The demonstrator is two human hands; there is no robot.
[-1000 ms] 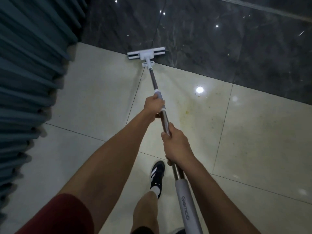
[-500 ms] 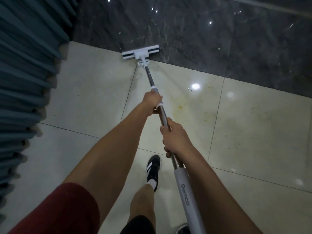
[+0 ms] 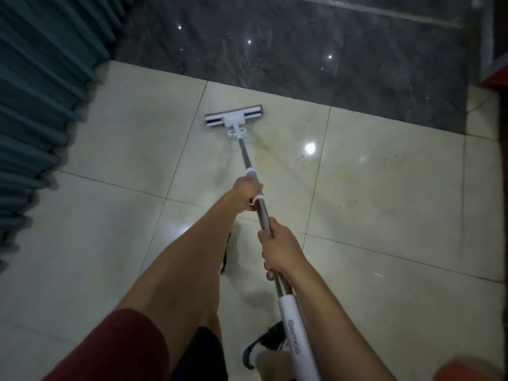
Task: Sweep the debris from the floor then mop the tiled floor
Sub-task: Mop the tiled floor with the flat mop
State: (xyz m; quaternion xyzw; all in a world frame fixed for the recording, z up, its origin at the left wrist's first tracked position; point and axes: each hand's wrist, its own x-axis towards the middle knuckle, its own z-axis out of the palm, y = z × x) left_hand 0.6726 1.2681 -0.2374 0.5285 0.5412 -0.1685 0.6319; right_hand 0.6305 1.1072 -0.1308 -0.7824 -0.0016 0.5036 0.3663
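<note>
You hold a long-handled flat mop (image 3: pixel 248 171) with both hands on the glossy cream tiled floor (image 3: pixel 384 204).

From the head view: your left hand (image 3: pixel 245 193) is clamped round the grey collar of the steel pole, and your right hand (image 3: pixel 279 247) grips the bare steel nearer you, just above the white sleeve of the handle. The white and grey mop head (image 3: pixel 233 117) lies flat on a cream tile, near the edge of the dark marble strip (image 3: pixel 302 50) beyond it. Yellowish stains (image 3: pixel 277 149) mark the tile just right of the mop head. A pleated teal curtain (image 3: pixel 41 92) hangs well to its left.
</note>
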